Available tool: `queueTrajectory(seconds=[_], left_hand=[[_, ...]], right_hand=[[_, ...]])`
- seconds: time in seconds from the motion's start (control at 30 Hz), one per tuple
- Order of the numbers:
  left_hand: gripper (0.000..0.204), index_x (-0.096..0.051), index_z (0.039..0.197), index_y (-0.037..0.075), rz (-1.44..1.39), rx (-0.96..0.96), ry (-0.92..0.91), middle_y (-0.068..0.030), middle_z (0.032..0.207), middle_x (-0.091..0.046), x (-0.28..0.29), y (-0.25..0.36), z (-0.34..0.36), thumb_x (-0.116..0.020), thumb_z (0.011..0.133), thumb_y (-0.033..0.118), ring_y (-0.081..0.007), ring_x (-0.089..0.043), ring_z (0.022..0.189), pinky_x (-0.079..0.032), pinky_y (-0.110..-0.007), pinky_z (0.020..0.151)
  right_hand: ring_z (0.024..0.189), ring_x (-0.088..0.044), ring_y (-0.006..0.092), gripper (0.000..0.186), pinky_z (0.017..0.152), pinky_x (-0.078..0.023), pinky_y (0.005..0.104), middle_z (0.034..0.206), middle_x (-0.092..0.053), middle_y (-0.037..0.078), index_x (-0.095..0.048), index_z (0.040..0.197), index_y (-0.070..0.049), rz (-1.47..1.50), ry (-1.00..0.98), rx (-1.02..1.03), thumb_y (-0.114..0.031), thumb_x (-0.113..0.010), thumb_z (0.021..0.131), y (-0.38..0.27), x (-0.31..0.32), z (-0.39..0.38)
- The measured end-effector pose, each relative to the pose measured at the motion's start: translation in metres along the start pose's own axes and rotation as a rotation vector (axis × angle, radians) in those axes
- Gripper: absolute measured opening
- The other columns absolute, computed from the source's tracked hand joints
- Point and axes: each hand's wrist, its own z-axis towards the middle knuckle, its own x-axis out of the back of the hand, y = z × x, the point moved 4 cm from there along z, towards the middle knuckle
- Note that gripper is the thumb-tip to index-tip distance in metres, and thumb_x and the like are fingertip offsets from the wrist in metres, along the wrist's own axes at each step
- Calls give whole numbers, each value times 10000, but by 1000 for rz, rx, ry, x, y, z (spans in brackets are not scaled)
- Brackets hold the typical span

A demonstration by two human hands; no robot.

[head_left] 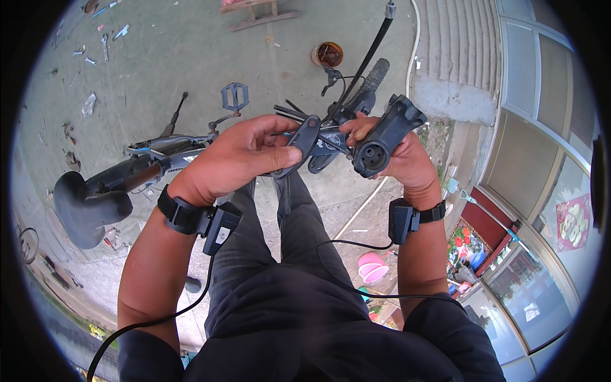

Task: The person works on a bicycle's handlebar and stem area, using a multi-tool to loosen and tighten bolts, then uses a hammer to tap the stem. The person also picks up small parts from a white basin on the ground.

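Observation:
My left hand grips a black folding hex key set, thumb pressed on its body and several keys fanned out toward the far side. One key reaches across to a black bicycle stem; whether its tip sits in a bolt, I cannot tell. Wrapped round that stem from below and the right is my right hand. Under both hands is a bicycle, with its black saddle at the left and its front tyre beyond the stem. A flat pedal shows past my left hand.
A rusty tin stands on the floor past the front tyre. Wrenches and scraps lie at the far left, near a wooden stool. To the right are glass doors, a pale hose and a pink bucket.

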Motion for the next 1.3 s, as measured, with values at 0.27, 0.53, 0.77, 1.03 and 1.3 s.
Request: queueTrajectory(seconds=[0.27, 0.53, 0.77, 1.03, 1.3], left_hand=[[492, -605, 1339, -23, 47, 59, 35, 1, 981, -684, 0, 9, -3, -738, 974, 281, -58, -600, 856, -494, -236, 768], [443, -715, 1078, 4, 245, 174, -40, -4, 861, -662, 3, 36, 6, -710, 965, 433, -79, -621, 780, -524, -258, 632], [464, -719, 922, 19, 344, 251, -7, 3, 699, -606, 2, 45, 9, -707, 959, 482, -94, -604, 577, -529, -238, 548], [454, -633, 1238, -49, 243, 105, -49, -56, 962, -690, -3, 34, 2, -747, 956, 288, -114, -659, 895, -544, -267, 773], [558, -541, 1381, 1, -21, -41, 64, -84, 1278, -646, -4, -6, 3, -791, 883, 29, -164, -601, 1218, -460, -328, 1090]], right_hand=[[1302, -597, 272, 541, 1253, -198, 431, 1170, -743, 66, -734, 1124, -59, 17, 2, -7, -229, -945, 655, 2, -2, -2], [1302, -596, 271, 539, 1255, -195, 429, 1165, -743, 65, -737, 1118, -62, 14, 0, -15, -239, -945, 652, 0, -3, -3], [1300, -596, 272, 517, 1253, -198, 429, 1159, -744, 66, -741, 1105, -66, 11, -2, -7, -237, -940, 659, 0, -3, -3], [1306, -591, 281, 521, 1252, -195, 443, 1151, -745, 59, -739, 1109, -67, 19, -14, -1, -222, -942, 654, 1, -3, -3], [1313, -584, 284, 527, 1247, -198, 447, 1147, -746, 56, -738, 1113, -69, 25, -18, -1, -210, -944, 649, 2, -3, -2]])
